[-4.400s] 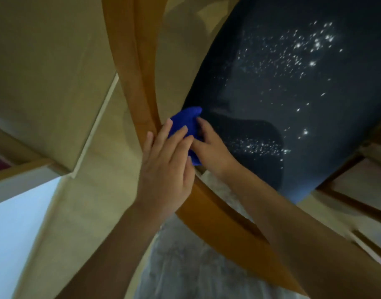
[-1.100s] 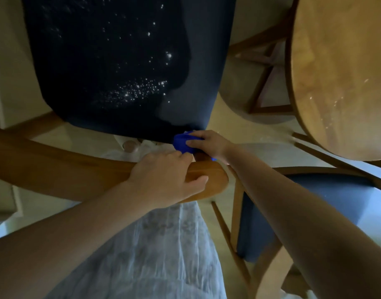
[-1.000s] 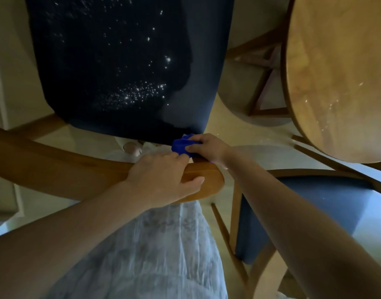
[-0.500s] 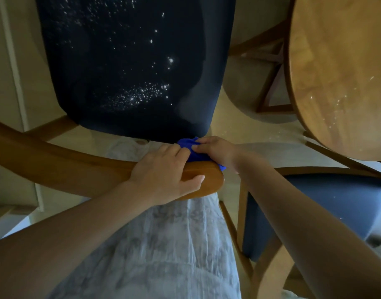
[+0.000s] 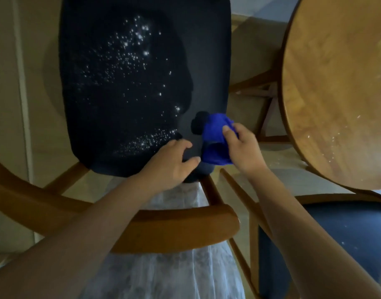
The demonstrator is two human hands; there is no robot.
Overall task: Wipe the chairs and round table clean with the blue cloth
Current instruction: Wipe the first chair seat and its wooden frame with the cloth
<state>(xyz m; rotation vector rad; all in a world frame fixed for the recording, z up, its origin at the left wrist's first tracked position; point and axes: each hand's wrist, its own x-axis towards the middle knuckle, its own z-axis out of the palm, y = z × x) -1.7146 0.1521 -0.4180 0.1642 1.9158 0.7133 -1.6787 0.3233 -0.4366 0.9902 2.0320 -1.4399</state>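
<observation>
A chair stands below me with a dark navy seat (image 5: pixel 124 87) dotted with white crumbs and a curved wooden backrest (image 5: pixel 181 227) nearest me. The bunched blue cloth (image 5: pixel 215 141) hangs over the seat's near right corner, held in my right hand (image 5: pixel 243 147). My left hand (image 5: pixel 172 165) hovers just left of the cloth above the seat's near edge, fingers spread and holding nothing. The round wooden table (image 5: pixel 336 93) fills the right side, with a few white specks on its top.
A second chair with a blue seat (image 5: pixel 345 229) and wooden frame sits at the lower right, tucked under the table. Table legs (image 5: pixel 265 100) stand between the first chair and the tabletop. My pale skirt (image 5: pixel 163 272) hangs behind the backrest. Light floor lies around.
Both hands have left the backrest's right end and moved forward over the seat's near right corner. My left hand has let go of the backrest. The cloth came along in my right hand.
</observation>
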